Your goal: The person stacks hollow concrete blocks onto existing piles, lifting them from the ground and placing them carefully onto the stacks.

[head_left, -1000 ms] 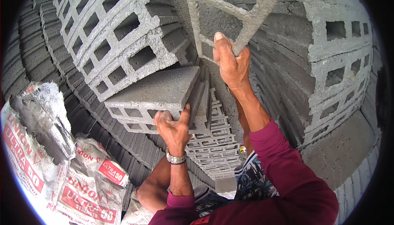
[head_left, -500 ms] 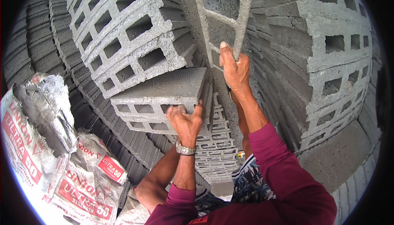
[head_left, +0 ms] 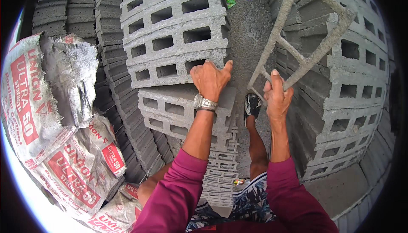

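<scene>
red-lettered sacks [head_left: 72,182] — right fingers [head_left: 268,88] grip ladder-like frame [head_left: 291,49]; left fingers [head_left: 198,73] touch block [head_left: 181,70] — closure unclear

grey crusted ladder-like frame [head_left: 291,49] | tilted | hollow blocks [head_left: 181,68] | stacked, left of frame

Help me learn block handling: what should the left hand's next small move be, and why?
Perhaps let the left hand settle a firmer hold on the hollow block: it rests against the block's end, near a corner, while the right hand holds a rough grey frame.
</scene>
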Demonstrator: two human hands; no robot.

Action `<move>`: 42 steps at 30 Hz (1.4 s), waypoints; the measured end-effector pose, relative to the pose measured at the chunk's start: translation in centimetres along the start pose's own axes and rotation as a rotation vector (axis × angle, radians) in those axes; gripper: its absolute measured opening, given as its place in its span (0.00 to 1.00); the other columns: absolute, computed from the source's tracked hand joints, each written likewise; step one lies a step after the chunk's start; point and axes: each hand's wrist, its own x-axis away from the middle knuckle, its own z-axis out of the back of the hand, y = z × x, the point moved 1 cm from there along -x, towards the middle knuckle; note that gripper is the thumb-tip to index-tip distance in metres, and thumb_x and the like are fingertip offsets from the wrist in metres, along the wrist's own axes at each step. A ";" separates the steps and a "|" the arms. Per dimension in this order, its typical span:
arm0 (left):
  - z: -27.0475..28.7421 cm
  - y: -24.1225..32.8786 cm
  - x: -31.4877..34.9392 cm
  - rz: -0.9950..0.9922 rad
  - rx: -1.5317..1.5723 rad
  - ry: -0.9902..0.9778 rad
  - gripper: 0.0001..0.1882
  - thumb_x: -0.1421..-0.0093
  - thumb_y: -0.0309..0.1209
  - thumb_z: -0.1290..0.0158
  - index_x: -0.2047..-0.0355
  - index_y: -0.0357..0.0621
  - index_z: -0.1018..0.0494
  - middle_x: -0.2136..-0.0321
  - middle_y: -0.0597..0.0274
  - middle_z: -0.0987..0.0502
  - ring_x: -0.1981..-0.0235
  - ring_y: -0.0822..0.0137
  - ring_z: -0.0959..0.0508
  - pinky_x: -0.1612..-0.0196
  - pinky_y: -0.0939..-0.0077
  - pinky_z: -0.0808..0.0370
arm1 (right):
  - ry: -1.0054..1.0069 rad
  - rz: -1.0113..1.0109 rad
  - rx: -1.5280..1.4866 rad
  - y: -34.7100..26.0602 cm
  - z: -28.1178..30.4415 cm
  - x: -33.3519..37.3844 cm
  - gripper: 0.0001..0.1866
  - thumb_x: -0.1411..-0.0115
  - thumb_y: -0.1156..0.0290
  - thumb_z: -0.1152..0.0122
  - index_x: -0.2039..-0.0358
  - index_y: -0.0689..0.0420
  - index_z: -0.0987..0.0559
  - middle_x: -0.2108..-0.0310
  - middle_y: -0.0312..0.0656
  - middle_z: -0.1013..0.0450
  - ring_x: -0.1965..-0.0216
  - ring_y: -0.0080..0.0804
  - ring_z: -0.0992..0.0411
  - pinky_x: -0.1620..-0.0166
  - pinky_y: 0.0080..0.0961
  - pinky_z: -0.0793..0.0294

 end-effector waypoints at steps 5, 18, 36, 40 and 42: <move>-2.6 -0.8 0.2 0.049 0.124 0.052 0.28 0.55 0.51 0.39 0.82 0.31 0.24 0.79 0.35 0.22 0.71 0.41 0.21 0.55 0.58 0.29 | 0.082 0.068 0.164 1.3 0.8 -0.2 0.26 0.36 0.54 0.44 0.85 0.60 0.28 0.86 0.33 0.36 0.81 0.23 0.39 0.73 0.26 0.41; -0.1 -1.8 3.2 0.085 0.179 -0.071 0.30 0.54 0.48 0.36 0.80 0.24 0.26 0.80 0.36 0.25 0.70 0.41 0.25 0.53 0.53 0.33 | 0.043 0.175 0.051 -1.3 -0.9 -4.7 0.26 0.36 0.55 0.44 0.86 0.60 0.28 0.87 0.35 0.32 0.81 0.26 0.34 0.71 0.29 0.35; 1.9 -7.8 5.3 -0.055 0.402 -0.101 0.20 0.45 0.34 0.35 0.83 0.42 0.34 0.84 0.74 0.34 0.81 0.79 0.41 0.80 0.77 0.46 | 0.067 0.399 -0.058 1.2 -4.6 -8.2 0.26 0.35 0.58 0.46 0.86 0.61 0.28 0.89 0.34 0.35 0.84 0.25 0.36 0.76 0.31 0.38; 2.8 -7.5 5.9 -0.040 0.310 -0.112 0.20 0.45 0.34 0.35 0.84 0.42 0.35 0.85 0.74 0.35 0.81 0.80 0.41 0.80 0.77 0.47 | 0.011 0.335 -0.058 2.0 -5.4 -6.9 0.24 0.35 0.61 0.45 0.84 0.64 0.29 0.88 0.44 0.35 0.86 0.32 0.37 0.76 0.34 0.37; 2.5 -5.5 5.8 -0.052 0.296 -0.146 0.21 0.45 0.34 0.35 0.84 0.43 0.36 0.85 0.74 0.36 0.81 0.79 0.42 0.80 0.77 0.47 | 0.038 0.391 0.049 8.7 -5.4 -8.9 0.22 0.35 0.62 0.44 0.82 0.65 0.28 0.87 0.50 0.35 0.86 0.37 0.37 0.76 0.35 0.37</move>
